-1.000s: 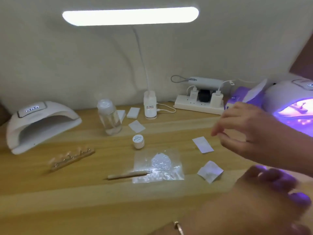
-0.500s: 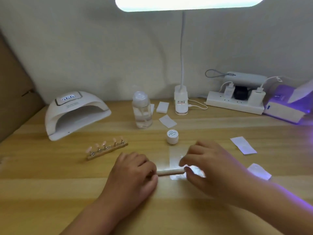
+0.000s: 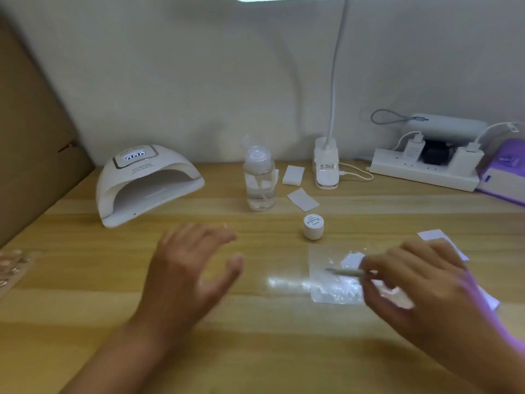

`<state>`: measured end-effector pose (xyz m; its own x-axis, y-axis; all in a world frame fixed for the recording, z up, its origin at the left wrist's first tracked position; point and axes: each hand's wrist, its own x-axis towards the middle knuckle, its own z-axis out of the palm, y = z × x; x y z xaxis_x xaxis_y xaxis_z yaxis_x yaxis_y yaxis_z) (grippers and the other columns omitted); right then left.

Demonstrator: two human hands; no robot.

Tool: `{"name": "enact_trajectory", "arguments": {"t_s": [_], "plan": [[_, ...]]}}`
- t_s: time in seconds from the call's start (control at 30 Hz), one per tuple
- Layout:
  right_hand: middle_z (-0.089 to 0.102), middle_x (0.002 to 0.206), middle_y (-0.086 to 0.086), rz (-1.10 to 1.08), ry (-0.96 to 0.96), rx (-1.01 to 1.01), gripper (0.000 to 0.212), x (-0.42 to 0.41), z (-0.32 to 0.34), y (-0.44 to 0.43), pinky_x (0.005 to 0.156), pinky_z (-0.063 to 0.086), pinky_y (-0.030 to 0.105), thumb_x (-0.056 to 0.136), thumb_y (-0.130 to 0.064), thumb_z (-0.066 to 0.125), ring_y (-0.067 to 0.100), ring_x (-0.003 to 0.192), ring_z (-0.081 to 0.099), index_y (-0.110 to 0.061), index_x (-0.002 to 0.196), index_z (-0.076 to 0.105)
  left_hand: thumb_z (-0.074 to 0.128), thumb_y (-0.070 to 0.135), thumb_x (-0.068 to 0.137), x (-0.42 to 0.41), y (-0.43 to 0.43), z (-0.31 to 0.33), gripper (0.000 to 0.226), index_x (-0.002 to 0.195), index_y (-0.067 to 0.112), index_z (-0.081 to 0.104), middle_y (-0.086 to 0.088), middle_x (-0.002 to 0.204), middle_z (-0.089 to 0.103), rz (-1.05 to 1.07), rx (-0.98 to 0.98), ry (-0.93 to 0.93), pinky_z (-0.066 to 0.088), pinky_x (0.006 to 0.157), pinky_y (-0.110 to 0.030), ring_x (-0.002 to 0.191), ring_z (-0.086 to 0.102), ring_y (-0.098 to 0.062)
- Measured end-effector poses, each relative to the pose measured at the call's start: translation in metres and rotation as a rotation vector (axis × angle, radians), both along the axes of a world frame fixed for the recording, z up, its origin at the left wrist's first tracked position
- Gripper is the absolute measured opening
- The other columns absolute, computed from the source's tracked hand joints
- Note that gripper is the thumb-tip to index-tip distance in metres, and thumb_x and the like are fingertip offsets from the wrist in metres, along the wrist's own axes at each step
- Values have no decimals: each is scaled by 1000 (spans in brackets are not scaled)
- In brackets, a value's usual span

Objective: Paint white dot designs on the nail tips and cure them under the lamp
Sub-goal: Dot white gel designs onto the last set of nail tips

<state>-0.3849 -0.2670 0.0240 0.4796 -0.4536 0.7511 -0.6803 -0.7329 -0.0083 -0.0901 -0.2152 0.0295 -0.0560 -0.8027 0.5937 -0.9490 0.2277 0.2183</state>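
while pinched, slim pale dotting tool [image 3: 345, 271]

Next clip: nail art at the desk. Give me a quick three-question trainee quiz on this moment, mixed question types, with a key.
1. Short answer: which hand holds the dotting tool?
2. True or false: the small white jar has its lid on.
3. Multiple choice: the tool's metal tip is over
A. the small white jar
B. the clear plastic sheet
C. the curing lamp

Key
1. The right hand; its fingers pinch the tool's handle.
2. True.
3. B.
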Motion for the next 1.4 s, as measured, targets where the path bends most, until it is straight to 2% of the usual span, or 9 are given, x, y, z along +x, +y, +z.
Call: {"name": "enact_trajectory", "arguments": {"t_s": [0.1,0.17,0.3,0.5,0.7,0.83,1.0,1.23,1.4], "plan": [[52,71,-27,-49,-330,201,12,-27,1,7,79,41,38,86,-31,52,-4,73,50,-28,78,60,73,36,82,46,-9,-8,55,129,11,60,-8,118,61,395,244,189,42,95,-43,106,56,-30],[55,78,-29,-48,-470,287,6,-34,-6,13,80,42,42,86,-33,50,-2,78,54,-38,84,52,82,30,78,64,-11,-16,59,129,14,59,-5,117,59,470,370,237,42,98,-43,110,53,-29],[57,87,-25,-69,-502,376,4,-32,-19,15,81,37,22,85,-34,51,2,86,52,-35,83,54,84,24,77,80,-11,-19,27,91,39,67,10,100,63,304,438,392,44,76,-22,92,58,-9],[57,93,-21,-36,-430,281,6,-36,-23,12,90,31,14,84,-27,53,-14,95,49,-25,80,56,83,14,75,85,-3,-16,30,89,38,71,18,95,70,161,444,476,42,69,-1,90,62,-2],[59,92,-22,-51,-513,339,4,-39,-25,11,84,34,12,82,-32,53,-7,95,50,-31,82,56,82,29,63,56,28,1,35,89,51,74,22,93,71,-14,445,497,43,70,-1,85,63,8],[60,94,-24,-31,-534,366,3,-40,-24,9,84,36,15,82,-34,54,-3,95,52,-33,84,56,75,60,68,7,35,8,30,96,51,73,22,100,69,-225,562,406,55,68,-17,95,63,4],[60,100,-23,-38,-495,334,11,-41,-25,7,86,35,16,84,-31,54,-11,101,50,-23,84,62,82,31,78,-55,17,-3,21,97,35,74,19,98,66,-448,521,309,47,87,-23,101,62,-3],[59,99,-23,-30,-488,326,6,-43,-27,5,86,35,19,85,-29,54,-13,100,50,-26,86,60,72,39,79,-83,9,-22,18,96,38,73,20,92,62,-440,429,229,40,86,-19,94,57,-3],[60,98,-23,-47,-494,362,6,-43,-27,5,85,35,13,86,-32,54,-7,100,51,-30,88,59,68,52,73,-81,8,-28,23,91,40,74,22,91,63,-362,401,311,41,83,-22,92,58,-2]]}}
